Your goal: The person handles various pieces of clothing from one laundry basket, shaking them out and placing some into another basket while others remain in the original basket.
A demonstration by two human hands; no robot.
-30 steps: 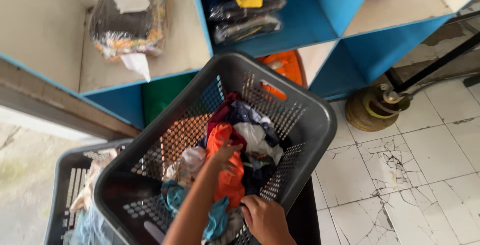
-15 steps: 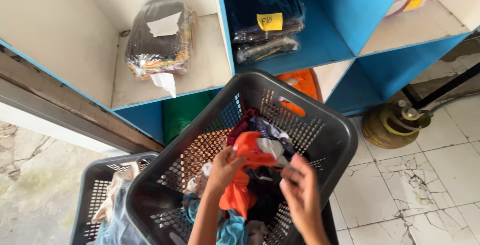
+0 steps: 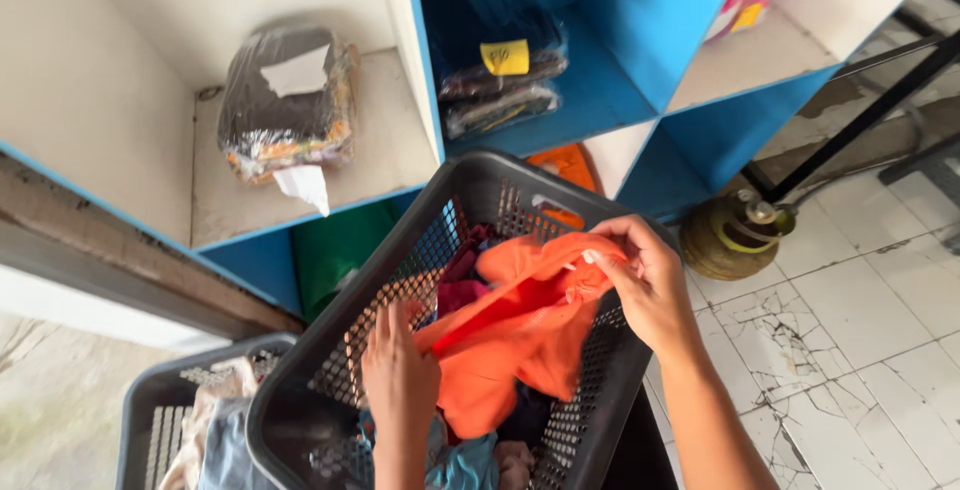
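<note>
A dark grey laundry basket (image 3: pixel 480 185) full of mixed clothes sits below me. Stretched above it is an orange garment (image 3: pixel 520 335), which both my hands hold. My left hand (image 3: pixel 398 375) grips its lower left part over the basket. At the basket's right rim, my right hand (image 3: pixel 645 275) pinches the garment's upper edge. Under the orange cloth lie maroon, teal and pale clothes.
A second grey basket (image 3: pixel 150 420) with light clothes stands at lower left. Behind are blue-and-white cubby shelves (image 3: pixel 420 80) holding plastic-wrapped clothing bundles (image 3: pixel 285 105), one with a yellow tag (image 3: pixel 505 57). A yellow-green gas cylinder (image 3: pixel 730 235) stands on the cracked white tile floor (image 3: pixel 860 320).
Both hands have lifted the orange garment out of the pile and spread it. My right hand moved from the basket's front rim up to the garment's top edge.
</note>
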